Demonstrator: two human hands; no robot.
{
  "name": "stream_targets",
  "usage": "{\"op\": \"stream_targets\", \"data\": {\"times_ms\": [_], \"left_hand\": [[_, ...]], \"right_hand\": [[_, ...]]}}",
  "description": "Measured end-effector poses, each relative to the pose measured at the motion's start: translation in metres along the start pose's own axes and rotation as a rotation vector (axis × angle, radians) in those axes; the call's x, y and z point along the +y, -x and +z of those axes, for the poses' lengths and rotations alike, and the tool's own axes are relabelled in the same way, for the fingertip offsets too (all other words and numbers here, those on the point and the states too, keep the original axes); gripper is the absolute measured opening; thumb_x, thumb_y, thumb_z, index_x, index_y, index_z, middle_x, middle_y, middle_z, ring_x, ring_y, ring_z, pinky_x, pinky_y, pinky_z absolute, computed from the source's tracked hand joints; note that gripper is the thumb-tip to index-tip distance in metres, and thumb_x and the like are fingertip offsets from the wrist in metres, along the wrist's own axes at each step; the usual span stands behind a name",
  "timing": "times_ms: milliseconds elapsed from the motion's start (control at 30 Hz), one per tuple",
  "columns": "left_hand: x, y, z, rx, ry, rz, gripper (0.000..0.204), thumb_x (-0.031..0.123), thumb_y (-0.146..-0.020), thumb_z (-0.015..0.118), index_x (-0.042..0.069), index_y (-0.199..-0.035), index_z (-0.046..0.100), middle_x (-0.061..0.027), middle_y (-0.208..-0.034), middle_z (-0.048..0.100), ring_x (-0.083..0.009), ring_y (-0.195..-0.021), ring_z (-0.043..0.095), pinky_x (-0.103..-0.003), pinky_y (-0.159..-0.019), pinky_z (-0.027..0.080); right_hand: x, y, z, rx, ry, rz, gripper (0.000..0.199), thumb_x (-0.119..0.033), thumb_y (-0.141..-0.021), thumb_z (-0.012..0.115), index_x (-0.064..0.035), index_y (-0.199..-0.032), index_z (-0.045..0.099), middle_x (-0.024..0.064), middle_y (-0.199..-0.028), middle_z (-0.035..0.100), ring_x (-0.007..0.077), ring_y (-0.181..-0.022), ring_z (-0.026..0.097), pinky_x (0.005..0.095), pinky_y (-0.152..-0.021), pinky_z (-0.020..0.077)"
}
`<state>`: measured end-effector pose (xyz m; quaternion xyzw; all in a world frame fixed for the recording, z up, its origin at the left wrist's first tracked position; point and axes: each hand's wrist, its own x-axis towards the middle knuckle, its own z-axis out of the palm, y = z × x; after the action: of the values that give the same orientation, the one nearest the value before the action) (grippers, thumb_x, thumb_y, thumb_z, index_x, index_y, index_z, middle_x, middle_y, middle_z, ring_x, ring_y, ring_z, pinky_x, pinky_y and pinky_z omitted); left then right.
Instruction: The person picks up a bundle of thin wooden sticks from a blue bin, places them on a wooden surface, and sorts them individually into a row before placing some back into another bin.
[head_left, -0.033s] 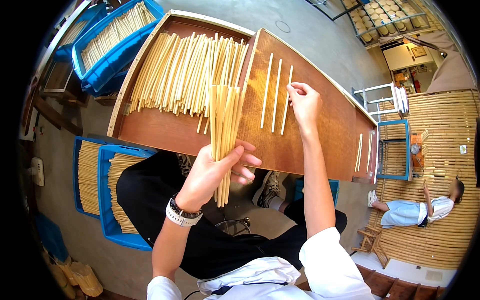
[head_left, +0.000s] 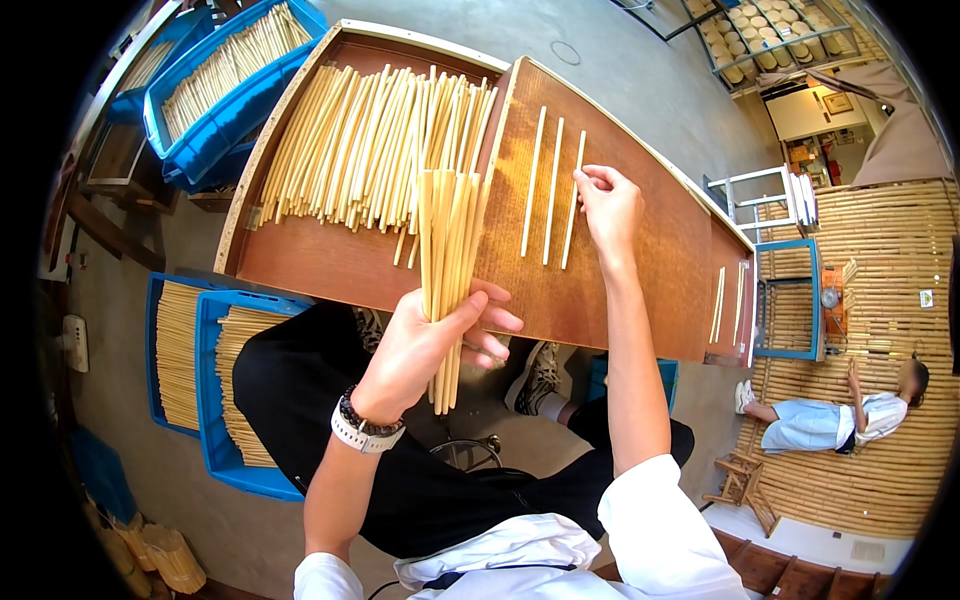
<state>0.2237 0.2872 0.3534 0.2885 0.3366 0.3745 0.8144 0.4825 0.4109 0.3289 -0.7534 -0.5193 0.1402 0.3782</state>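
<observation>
Left hand [head_left: 425, 340] clamped on stick bundle [head_left: 448, 270]; right hand [head_left: 607, 205] fingers pinched at rightmost single stick [head_left: 573, 200] on wooden tray [head_left: 640, 250]. Blue crates [head_left: 225, 120] hold more sticks.

Blue crates [head_left: 230, 90] of sticks are seen up and left of the grip, two more crates [head_left: 215, 440] low to its left. A person [head_left: 835, 415] lies on a mat [head_left: 900, 300] far right.
</observation>
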Motion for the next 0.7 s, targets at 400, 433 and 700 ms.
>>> {"op": "stream_targets", "data": {"times_ms": [400, 433, 700], "left_hand": [[-0.003, -0.001, -0.001, -0.008, 0.023, -0.003, 0.026, 0.021, -0.102, 0.05, -0.001, -0.113, 0.06, -0.012, -0.095, 0.071, -0.0135, -0.07, 0.069, -0.024, -0.063, 0.057], [-0.003, -0.001, -0.001, -0.009, 0.029, -0.004, 0.026, 0.02, -0.103, 0.05, -0.002, -0.114, 0.059, -0.0122, -0.095, 0.071, -0.0136, -0.07, 0.068, -0.024, -0.063, 0.057], [-0.007, -0.004, -0.004, -0.055, 0.071, 0.039, 0.029, 0.023, -0.103, 0.048, -0.003, -0.111, 0.058, -0.0135, -0.097, 0.07, -0.0169, -0.075, 0.07, -0.028, -0.068, 0.059]], "right_hand": [[-0.04, 0.04, -0.017, -0.082, -0.142, -0.164, 0.017, -0.014, -0.089, 0.069, 0.0, -0.098, 0.072, 0.0054, -0.08, 0.069, 0.0104, -0.068, 0.061, 0.0267, -0.064, 0.0499], [-0.058, 0.057, -0.02, -0.239, -0.237, -0.091, 0.015, -0.013, -0.091, 0.066, -0.0005, -0.097, 0.072, 0.0037, -0.08, 0.069, 0.009, -0.071, 0.059, 0.0255, -0.064, 0.0488], [-0.093, 0.111, -0.019, -0.824, -0.519, 0.16, 0.019, -0.011, -0.093, 0.064, 0.0079, -0.096, 0.064, 0.0043, -0.07, 0.063, 0.0027, -0.053, 0.05, 0.0227, -0.052, 0.0452]]}}
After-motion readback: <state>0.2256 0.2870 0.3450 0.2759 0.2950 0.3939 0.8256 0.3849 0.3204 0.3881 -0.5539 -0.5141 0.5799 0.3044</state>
